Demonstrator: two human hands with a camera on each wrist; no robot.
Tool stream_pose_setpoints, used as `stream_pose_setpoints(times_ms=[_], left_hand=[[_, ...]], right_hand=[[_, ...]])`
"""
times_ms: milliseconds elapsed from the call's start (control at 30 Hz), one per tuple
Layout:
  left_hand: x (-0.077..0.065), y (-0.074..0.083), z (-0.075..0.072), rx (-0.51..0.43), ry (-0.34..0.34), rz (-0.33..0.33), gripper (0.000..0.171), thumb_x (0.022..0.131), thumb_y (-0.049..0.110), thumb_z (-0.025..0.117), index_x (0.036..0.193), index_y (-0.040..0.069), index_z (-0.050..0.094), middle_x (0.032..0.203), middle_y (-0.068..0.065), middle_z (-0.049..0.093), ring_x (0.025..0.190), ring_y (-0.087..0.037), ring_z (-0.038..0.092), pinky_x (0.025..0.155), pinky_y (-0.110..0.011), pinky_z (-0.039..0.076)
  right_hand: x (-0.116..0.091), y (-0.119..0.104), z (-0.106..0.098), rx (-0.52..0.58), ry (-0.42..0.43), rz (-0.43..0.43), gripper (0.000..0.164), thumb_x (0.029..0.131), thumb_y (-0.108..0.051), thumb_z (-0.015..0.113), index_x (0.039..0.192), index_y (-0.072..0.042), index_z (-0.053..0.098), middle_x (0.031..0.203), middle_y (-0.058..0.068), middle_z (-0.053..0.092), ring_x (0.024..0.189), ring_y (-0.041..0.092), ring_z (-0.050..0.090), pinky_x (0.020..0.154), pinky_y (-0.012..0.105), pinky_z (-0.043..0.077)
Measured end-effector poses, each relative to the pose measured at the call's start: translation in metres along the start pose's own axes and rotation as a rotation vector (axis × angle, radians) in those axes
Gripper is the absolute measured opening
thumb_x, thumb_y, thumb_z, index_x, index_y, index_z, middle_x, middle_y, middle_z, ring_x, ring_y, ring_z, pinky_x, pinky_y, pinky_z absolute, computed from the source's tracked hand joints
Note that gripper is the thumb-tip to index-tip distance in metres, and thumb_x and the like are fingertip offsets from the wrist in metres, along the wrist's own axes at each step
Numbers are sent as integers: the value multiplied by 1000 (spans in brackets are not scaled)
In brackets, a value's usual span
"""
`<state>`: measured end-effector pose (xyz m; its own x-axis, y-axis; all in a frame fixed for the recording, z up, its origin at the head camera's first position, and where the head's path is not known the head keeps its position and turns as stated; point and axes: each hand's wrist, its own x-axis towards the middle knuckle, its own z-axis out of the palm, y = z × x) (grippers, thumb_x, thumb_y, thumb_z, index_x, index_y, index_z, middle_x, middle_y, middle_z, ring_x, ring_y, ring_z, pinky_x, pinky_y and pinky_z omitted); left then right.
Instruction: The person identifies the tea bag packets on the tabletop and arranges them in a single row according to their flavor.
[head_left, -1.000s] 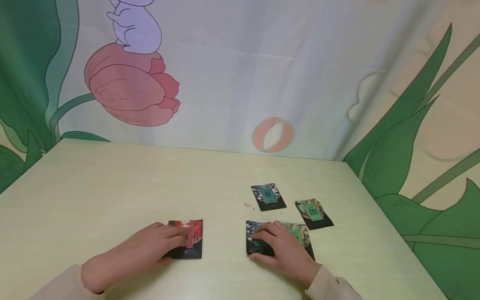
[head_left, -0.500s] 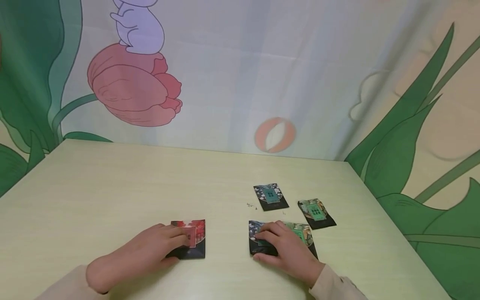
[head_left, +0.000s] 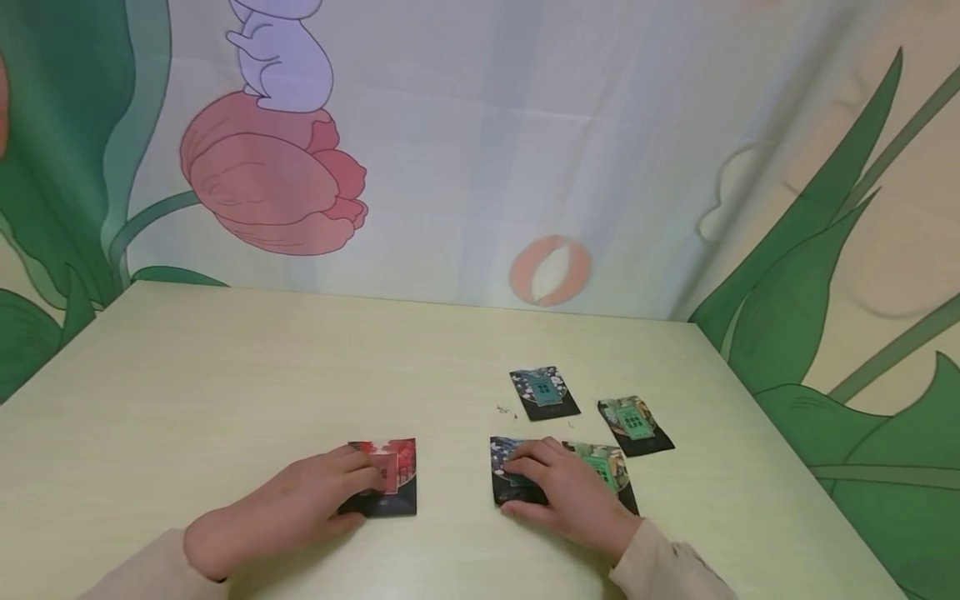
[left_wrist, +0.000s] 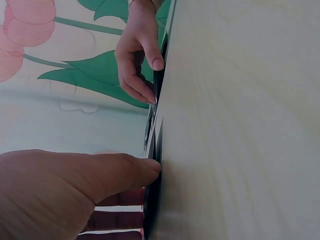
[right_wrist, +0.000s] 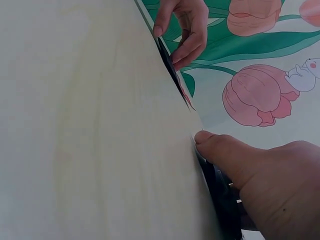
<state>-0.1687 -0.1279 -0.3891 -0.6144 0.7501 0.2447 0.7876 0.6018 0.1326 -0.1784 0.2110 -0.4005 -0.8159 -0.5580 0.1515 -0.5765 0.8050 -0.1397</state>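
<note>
In the head view my left hand (head_left: 315,497) holds a flat red-and-black sachet (head_left: 401,479), its thumb at the near edge and its fingers over the top. My right hand (head_left: 566,497) grips a blue floral-and-black sachet (head_left: 501,467), partly hiding it and the green-and-black sachet (head_left: 617,467) beside it. Both held sachets lie on the table, with a gap between them. From the left wrist, the left thumb (left_wrist: 135,172) touches the sachet's edge. From the right wrist, the right thumb (right_wrist: 220,147) sits at a dark sachet edge (right_wrist: 220,200).
Behind the right hand lie another blue floral sachet (head_left: 545,393) and another green one (head_left: 636,425), apart from each other. Small dark crumbs or marks (head_left: 506,412) dot the pale table (head_left: 262,367). A printed curtain (head_left: 450,167) borders the far edge.
Over the last half second the blue sachet has slid slightly left under my right hand, narrowing the gap to the red one. The head view has shifted a little.
</note>
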Motion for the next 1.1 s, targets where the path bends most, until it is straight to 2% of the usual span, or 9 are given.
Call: stream_pose_setpoints(times_ms=[133,433,667,867,1100], left_hand=[[1,0,0,-8,-10,-11,34,76,20,80,106,19,65,114,3,64,99,-13,58,78,-29,56],[2,1,0,-7,-13,-19,33,76,20,81,105,19,65,112,4,64,100,-13,59,81,-31,56],[2,1,2,-9,-25,-38,32,77,21,80,105,20,65,111,5,63,98,-11,58,79,-29,56],[2,0,3,7,-8,-29,32,76,21,80,104,21,65,112,4,63,98,-12,58,75,-29,56],[3,2,1,14,-71,-83,33,77,25,79,107,21,66,118,1,64,101,-14,61,75,-32,57]], right_hand=[[4,-3,1,0,16,-34,50,86,-56,61,118,-19,68,118,-6,62,109,11,56,92,34,52],[14,-12,4,9,-4,-50,50,88,-56,59,120,-18,67,119,-5,61,112,12,55,95,33,50],[22,-19,3,15,-44,-73,49,88,-54,60,121,-18,66,120,-4,60,114,11,54,99,31,48],[28,-24,3,12,-74,-92,49,88,-53,60,121,-18,66,121,-4,60,114,12,53,100,29,47],[35,-35,5,8,-73,-116,47,88,-50,63,121,-17,65,123,-3,59,115,13,52,101,27,46]])
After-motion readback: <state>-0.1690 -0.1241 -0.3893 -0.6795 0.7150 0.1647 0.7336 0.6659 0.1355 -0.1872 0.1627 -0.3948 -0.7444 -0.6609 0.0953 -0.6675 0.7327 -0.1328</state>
